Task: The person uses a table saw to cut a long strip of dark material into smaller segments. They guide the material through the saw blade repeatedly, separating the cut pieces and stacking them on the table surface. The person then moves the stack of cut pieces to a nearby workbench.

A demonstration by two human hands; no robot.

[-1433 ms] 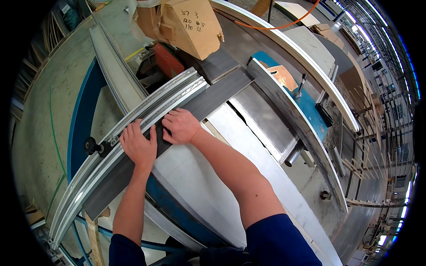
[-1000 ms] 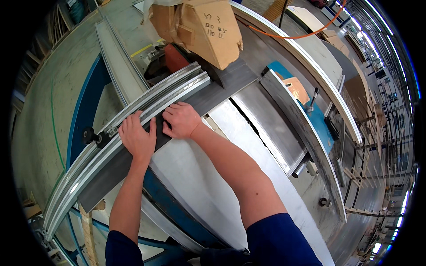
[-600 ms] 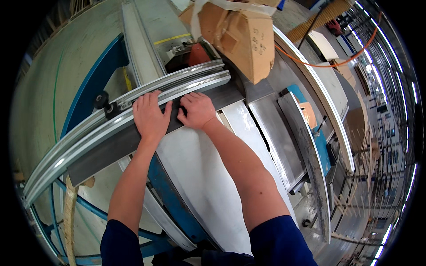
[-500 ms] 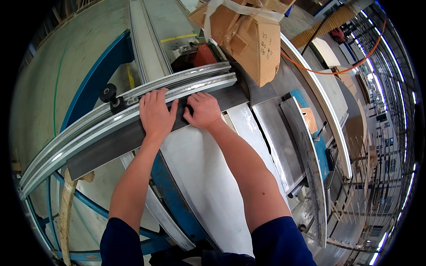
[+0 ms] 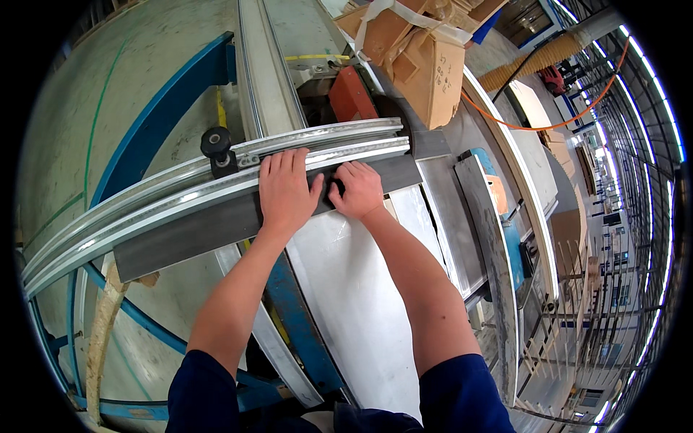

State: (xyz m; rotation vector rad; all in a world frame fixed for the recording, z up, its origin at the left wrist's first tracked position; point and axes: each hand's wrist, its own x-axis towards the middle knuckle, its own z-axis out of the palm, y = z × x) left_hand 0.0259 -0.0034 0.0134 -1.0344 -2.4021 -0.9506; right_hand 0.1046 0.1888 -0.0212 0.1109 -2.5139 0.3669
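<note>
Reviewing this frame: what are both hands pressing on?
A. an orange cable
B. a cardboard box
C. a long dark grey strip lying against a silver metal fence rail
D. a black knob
C: the left hand and right hand lie flat, side by side, on the dark grey strip along the silver fence rail; the black knob and cardboard box are untouched.

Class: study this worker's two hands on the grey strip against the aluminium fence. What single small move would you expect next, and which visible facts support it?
Probably a short push forward toward the red blade guard. Both the left hand and right hand press flat on the dark grey strip, holding it against the aluminium fence. The strip's right end lies just below the guard, so a careful, steady feed seems likeliest.
</note>
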